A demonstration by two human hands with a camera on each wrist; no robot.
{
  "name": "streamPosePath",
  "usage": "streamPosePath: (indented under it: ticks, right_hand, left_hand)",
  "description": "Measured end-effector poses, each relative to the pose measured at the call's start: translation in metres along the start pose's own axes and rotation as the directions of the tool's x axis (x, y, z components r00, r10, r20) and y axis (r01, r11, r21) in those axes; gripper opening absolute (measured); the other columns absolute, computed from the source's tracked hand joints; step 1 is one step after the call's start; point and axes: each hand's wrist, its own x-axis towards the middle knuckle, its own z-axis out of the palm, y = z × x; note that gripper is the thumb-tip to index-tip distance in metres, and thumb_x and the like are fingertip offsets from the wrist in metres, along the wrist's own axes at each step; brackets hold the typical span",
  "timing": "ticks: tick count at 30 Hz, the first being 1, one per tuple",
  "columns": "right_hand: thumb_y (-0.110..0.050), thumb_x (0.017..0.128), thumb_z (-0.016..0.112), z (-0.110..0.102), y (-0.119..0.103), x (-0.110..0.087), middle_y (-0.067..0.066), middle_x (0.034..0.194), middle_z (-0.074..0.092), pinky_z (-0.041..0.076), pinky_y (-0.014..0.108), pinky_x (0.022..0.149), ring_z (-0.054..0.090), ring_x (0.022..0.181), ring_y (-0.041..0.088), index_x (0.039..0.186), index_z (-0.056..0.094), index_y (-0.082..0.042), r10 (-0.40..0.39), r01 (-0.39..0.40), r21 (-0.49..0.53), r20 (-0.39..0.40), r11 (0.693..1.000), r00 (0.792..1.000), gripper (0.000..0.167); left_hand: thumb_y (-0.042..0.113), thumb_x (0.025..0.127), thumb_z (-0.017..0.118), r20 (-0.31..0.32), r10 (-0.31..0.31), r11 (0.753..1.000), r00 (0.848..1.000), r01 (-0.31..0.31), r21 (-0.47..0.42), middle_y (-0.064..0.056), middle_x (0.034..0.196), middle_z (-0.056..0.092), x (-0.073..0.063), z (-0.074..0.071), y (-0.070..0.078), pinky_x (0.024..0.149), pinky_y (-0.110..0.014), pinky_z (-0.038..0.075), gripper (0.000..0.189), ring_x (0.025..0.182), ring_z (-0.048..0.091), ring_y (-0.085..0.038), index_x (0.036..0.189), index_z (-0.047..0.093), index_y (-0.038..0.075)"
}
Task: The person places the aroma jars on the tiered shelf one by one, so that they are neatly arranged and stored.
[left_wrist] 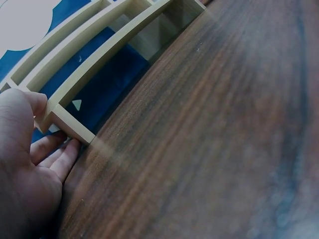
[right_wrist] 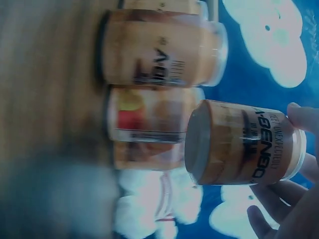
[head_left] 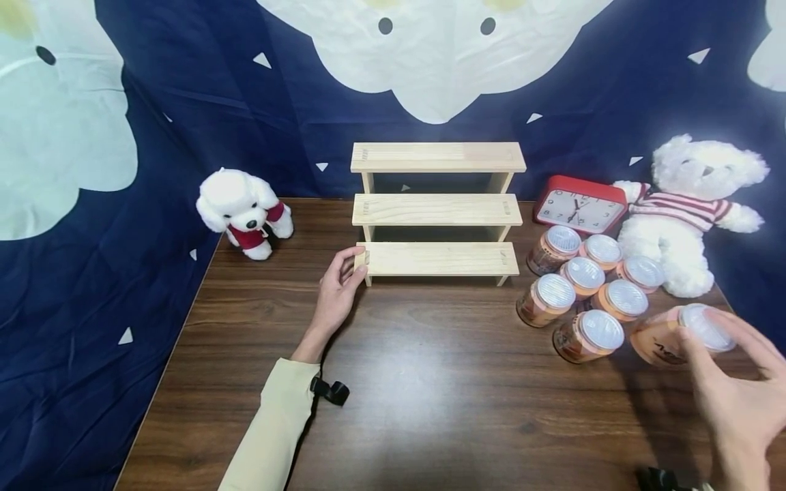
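Note:
A small three-step wooden shelf (head_left: 437, 259) stands at the back middle of the table. My left hand (head_left: 336, 290) grips the left end of its lowest step, thumb and fingers about the corner by the leg (left_wrist: 74, 125). On the right, my right hand (head_left: 739, 382) holds an orange-labelled jar (head_left: 660, 339) by its clear lid. That jar is tilted and off the table, its base (right_wrist: 198, 144) turned toward the other jars in the right wrist view. Several like jars (head_left: 540, 300) stand upright in a close group just left of the held one.
Behind the jars are a red alarm clock (head_left: 580, 204) and a white teddy bear (head_left: 669, 232) in a striped top. A white plush dog (head_left: 245, 211) sits at the table's back left. Dark blue cloth (head_left: 209, 95) with white shapes hangs behind the brown wooden table (head_left: 430, 409).

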Motion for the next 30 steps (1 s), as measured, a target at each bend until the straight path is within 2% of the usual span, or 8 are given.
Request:
streamPosePath:
  ticks: [8, 11, 13, 16, 20, 24, 28, 30]
  right_hand:
    - [0.004, 0.096, 0.081, -0.002, -0.022, 0.019, -0.008, 0.134, 0.077, 0.051, 0.018, 0.108, 0.064, 0.130, 0.012, 0.130, 0.078, 0.007, 0.171, -0.171, 0.001, 0.034, 0.985, 0.985, 0.034]
    - [0.005, 0.097, 0.080, 0.001, -0.030, 0.023, -0.002, 0.139, 0.075, 0.053, 0.019, 0.106, 0.063, 0.132, 0.015, 0.132, 0.076, 0.008, 0.172, -0.174, 0.019, 0.064, 0.985, 0.983, 0.035]
    - [0.007, 0.095, 0.080, 0.005, -0.037, 0.025, 0.000, 0.137, 0.076, 0.053, 0.018, 0.103, 0.064, 0.131, 0.017, 0.130, 0.076, 0.010, 0.137, -0.142, 0.058, 0.084, 0.988, 0.987, 0.035]
    - [0.010, 0.090, 0.083, 0.015, -0.047, 0.028, 0.002, 0.130, 0.079, 0.052, 0.017, 0.104, 0.067, 0.126, 0.018, 0.123, 0.076, 0.016, 0.022, -0.039, 0.191, 0.091, 0.981, 0.996, 0.035]
    - [0.010, 0.085, 0.086, 0.032, -0.065, 0.028, 0.003, 0.120, 0.082, 0.053, 0.019, 0.106, 0.072, 0.119, 0.017, 0.115, 0.074, 0.023, -0.138, 0.097, 0.363, 0.090, 0.927, 0.986, 0.034]
    - [0.013, 0.083, 0.086, 0.049, -0.089, 0.026, 0.005, 0.113, 0.083, 0.054, 0.020, 0.101, 0.074, 0.113, 0.017, 0.110, 0.074, 0.025, -0.201, 0.139, 0.450, 0.093, 0.882, 0.975, 0.032]
    - [0.012, 0.082, 0.087, 0.063, -0.109, 0.023, 0.007, 0.110, 0.083, 0.055, 0.019, 0.097, 0.075, 0.108, 0.017, 0.109, 0.074, 0.026, -0.245, 0.163, 0.478, 0.115, 0.863, 0.963, 0.033]
    - [0.012, 0.083, 0.087, 0.069, -0.115, 0.021, 0.007, 0.111, 0.083, 0.056, 0.016, 0.088, 0.075, 0.107, 0.016, 0.110, 0.075, 0.025, -0.252, 0.160, 0.474, 0.136, 0.866, 0.958, 0.033]
  left_hand:
    - [0.004, 0.112, 0.064, 0.004, 0.002, 1.000, 1.000, -0.002, 0.010, -0.022, 0.151, 0.065, 0.001, -0.001, 0.001, 0.115, -0.024, 0.053, 0.040, 0.141, 0.062, -0.030, 0.151, 0.059, 0.001]
    - [0.002, 0.111, 0.065, 0.002, 0.005, 1.000, 1.000, -0.005, 0.005, -0.023, 0.151, 0.065, 0.001, -0.001, 0.001, 0.114, -0.024, 0.053, 0.040, 0.141, 0.062, -0.031, 0.151, 0.059, 0.000]
    - [0.002, 0.111, 0.065, 0.000, 0.006, 1.000, 1.000, -0.006, 0.004, -0.023, 0.151, 0.065, 0.001, -0.002, 0.001, 0.114, -0.024, 0.053, 0.040, 0.140, 0.062, -0.031, 0.151, 0.059, -0.001]
    - [0.002, 0.111, 0.065, -0.002, 0.006, 1.000, 1.000, -0.006, 0.004, -0.023, 0.151, 0.065, 0.000, -0.001, 0.001, 0.114, -0.024, 0.053, 0.040, 0.140, 0.063, -0.031, 0.150, 0.060, -0.001]
    - [0.002, 0.111, 0.065, -0.004, 0.004, 1.000, 1.000, -0.004, 0.001, -0.023, 0.151, 0.066, 0.000, -0.001, 0.001, 0.115, -0.024, 0.053, 0.040, 0.140, 0.063, -0.031, 0.150, 0.060, 0.000]
    - [0.003, 0.112, 0.065, -0.004, 0.006, 1.000, 1.000, -0.006, 0.003, -0.023, 0.151, 0.066, 0.000, -0.002, 0.001, 0.115, -0.025, 0.053, 0.039, 0.141, 0.063, -0.031, 0.151, 0.060, 0.000]
    - [0.004, 0.112, 0.065, 0.000, 0.004, 1.000, 1.000, -0.004, 0.007, -0.022, 0.150, 0.066, -0.001, -0.001, 0.001, 0.115, -0.024, 0.053, 0.039, 0.141, 0.063, -0.030, 0.150, 0.060, 0.000]
    - [0.004, 0.112, 0.065, 0.001, 0.001, 1.000, 1.000, -0.001, 0.006, -0.023, 0.150, 0.066, -0.001, -0.001, 0.001, 0.115, -0.024, 0.053, 0.039, 0.141, 0.062, -0.030, 0.150, 0.060, 0.000]
